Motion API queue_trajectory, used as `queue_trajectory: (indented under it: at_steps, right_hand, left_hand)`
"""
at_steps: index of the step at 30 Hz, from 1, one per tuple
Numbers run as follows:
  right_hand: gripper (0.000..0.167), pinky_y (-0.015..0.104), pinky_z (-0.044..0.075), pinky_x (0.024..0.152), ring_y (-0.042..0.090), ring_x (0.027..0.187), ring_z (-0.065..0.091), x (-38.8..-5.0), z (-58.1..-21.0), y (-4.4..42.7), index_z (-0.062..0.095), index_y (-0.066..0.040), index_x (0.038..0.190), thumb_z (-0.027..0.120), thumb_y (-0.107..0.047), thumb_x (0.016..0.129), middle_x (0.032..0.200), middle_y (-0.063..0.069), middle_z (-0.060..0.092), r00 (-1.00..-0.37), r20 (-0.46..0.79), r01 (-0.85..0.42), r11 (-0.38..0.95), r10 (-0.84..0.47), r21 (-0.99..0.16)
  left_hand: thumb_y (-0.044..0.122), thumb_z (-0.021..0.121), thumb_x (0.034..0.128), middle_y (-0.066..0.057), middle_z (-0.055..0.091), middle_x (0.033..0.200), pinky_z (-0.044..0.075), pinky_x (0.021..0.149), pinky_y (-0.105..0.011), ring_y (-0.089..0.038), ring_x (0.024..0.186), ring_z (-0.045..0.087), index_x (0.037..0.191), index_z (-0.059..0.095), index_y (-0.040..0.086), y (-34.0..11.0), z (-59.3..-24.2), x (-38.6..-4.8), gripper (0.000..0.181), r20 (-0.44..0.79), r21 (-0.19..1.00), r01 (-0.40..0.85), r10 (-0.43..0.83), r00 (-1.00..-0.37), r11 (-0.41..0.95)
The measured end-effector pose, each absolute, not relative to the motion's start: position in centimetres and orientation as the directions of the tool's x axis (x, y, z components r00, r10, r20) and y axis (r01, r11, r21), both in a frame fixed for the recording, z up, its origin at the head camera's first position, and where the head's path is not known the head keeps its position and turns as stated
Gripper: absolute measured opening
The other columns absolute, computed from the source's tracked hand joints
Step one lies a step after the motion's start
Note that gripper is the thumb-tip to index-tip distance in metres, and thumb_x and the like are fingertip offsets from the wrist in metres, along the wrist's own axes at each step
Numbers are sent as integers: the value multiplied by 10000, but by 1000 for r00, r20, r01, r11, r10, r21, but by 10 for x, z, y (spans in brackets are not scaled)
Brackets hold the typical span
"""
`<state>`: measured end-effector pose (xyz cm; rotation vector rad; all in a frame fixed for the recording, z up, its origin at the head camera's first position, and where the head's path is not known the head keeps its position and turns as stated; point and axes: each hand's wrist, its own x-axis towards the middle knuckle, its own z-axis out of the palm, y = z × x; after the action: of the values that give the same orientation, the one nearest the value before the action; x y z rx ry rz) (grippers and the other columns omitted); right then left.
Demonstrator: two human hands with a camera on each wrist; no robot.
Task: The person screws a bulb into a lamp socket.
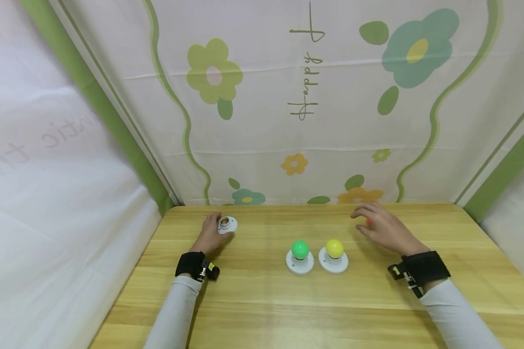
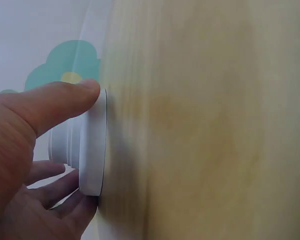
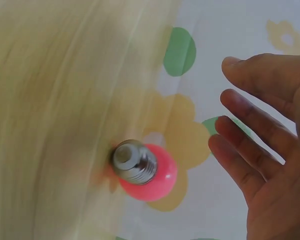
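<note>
Two parts are at the hands: a white lamp socket (image 1: 228, 225) and a red bulb (image 3: 151, 186). The socket is at the far left of the counter (image 1: 262, 295); whether it rests fully on the wood or is slightly raised cannot be determined. The left hand (image 1: 210, 235) grips the socket by the edge of its round base, thumb on one side and fingers on the other. The red bulb is at the far right of the counter, near its back edge, on its side. The right hand (image 1: 386, 230) is beside it with fingers spread and relaxed, holding nothing.

Handling: treat the red bulb as light, rigid and probably fragile. Its globe looks smooth and glossy, so it may slip or roll under a one-sided push. Take hold around the widest part of the globe with thumb and fingers opposed; use light pressure. Leave the threaded metal cap (image 3: 134, 162) uncovered. The socket is likely light and stiff; the base edge gives a firm hold and leaves the opening free.

Reference: a green bulb (image 1: 300, 249) and a yellow bulb (image 1: 334, 248) stand upright in similar sockets, between the hands.
</note>
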<state>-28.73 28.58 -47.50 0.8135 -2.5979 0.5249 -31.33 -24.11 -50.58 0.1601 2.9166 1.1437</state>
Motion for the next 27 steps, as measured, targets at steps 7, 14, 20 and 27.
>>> queue_trajectory:
  at_steps: [7, 14, 20, 27]
  right_hand:
    - [286, 561, 556, 924, 351, 1216, 573, -291, -481, 292, 741, -49, 1158, 832, -46, 887, 1286, 153, 681, -763, 478, -584, 781, -435, -222]
    - [254, 554, 514, 955, 363, 1195, 562, -295, -485, 297, 746, -25, 1156, 771, 39, 912, 1260, 169, 682, -751, 518, -579, 785, -409, -220]
    - [470, 635, 454, 1048, 421, 1280, 513, -295, -488, 306, 696, 14, 1282, 575, 206, 871, 1374, 221, 630, -785, 477, -555, 791, -396, -257]
    - [634, 724, 391, 1101, 524, 1365, 457, -297, -492, 314, 646, 56, 1376, 455, 236, 799, 1485, 294, 561, -828, 399, -516, 813, -393, -271]
  left_hand:
    - [194, 787, 972, -347, 384, 1573, 402, 1170, -617, -506, 1432, 393, 1598, 295, -115, -242, -506, -314, 854, 25, 663, 89, 97, -995, 744]
    - [194, 795, 964, -338, 462, 1497, 404, 1154, -607, -503, 1412, 399, 1527, 402, -116, -240, -506, -314, 754, 39, 623, 111, 111, -993, 775]
    - [186, 789, 968, -334, 472, 1488, 414, 1137, -608, -502, 1399, 401, 1514, 420, -115, -239, -506, -312, 724, 43, 619, 114, 112, -993, 777]
    - [211, 783, 979, -323, 456, 1515, 428, 1115, -597, -483, 1380, 410, 1529, 413, -103, -241, -506, -312, 734, 30, 604, 102, 105, -994, 790]
